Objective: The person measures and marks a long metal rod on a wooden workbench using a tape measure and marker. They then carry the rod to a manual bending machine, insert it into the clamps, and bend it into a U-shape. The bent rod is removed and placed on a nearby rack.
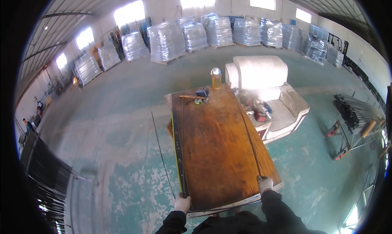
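A brown, worn wooden table [220, 144] stretches out in front of me. My left hand [182, 203], in a pale glove, is closed at the near left corner around a thin dark rod [161, 152] that slants out over the floor. Closed too, my gloved right hand [265, 183] grips the near end of another thin dark rod [250, 142], which lies lengthwise on the tabletop. Along the table's left edge runs a long dark strip with a yellow-green border and several round marks [178, 146]. The fingertips of both hands are too small to make out.
At the table's far end are a wooden-handled hammer [190, 96], a green tape measure [198, 101], a dark blue box [201, 92] and a jar of amber liquid [216, 79]. A soiled pale armchair [283, 108] abuts the right side. A cart of dark rods [353, 113] stands farther right.
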A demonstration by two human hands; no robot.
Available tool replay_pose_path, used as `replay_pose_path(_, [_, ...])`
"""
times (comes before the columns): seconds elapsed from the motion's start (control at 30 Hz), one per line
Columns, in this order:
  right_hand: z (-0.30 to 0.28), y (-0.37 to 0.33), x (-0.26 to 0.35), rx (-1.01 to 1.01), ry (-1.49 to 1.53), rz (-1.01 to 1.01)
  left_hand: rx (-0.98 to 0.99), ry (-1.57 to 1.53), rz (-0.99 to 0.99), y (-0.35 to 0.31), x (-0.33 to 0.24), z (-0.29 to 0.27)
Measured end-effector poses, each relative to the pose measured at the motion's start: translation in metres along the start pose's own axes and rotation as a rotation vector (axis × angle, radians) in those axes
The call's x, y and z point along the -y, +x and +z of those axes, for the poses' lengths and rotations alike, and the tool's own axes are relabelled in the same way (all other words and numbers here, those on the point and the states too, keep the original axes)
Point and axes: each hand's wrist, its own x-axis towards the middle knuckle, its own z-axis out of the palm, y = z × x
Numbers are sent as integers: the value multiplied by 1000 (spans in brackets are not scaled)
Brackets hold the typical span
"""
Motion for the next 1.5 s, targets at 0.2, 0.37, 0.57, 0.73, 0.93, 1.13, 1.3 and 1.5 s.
replay_pose_path(0.2, [29, 47, -16, 15, -51, -26, -26, 40, 0, -22, -15, 10])
replay_pose_path(0.37, [34, 69, -2, 9, -225, -279, -34, 237, 148, -61, -94, -15])
replay_pose_path(0.57, [-27, 10, -4, 88, -571, -387, 119, 522, 583, -73, -54, 41])
replay_pose_path(0.73, [-47, -14, -24, 106, -482, -263, 166, 556, 582, -81, -44, 51])
replay_pose_path(0.93, [-46, -16, -20, 143, -478, -242, 137, 575, 633, -93, -40, 38])
replay_pose_path(1.13, [-42, -9, -39, 46, -463, -260, 161, 576, 648, -87, -45, 39])
replay_pose_path(1.3, [-45, -16, -26, 61, -399, -235, 137, 508, 661, -86, -38, 41])
replay_pose_path(1.5, [-45, -16, -28, 72, -431, -259, 153, 516, 629, -86, -44, 39])
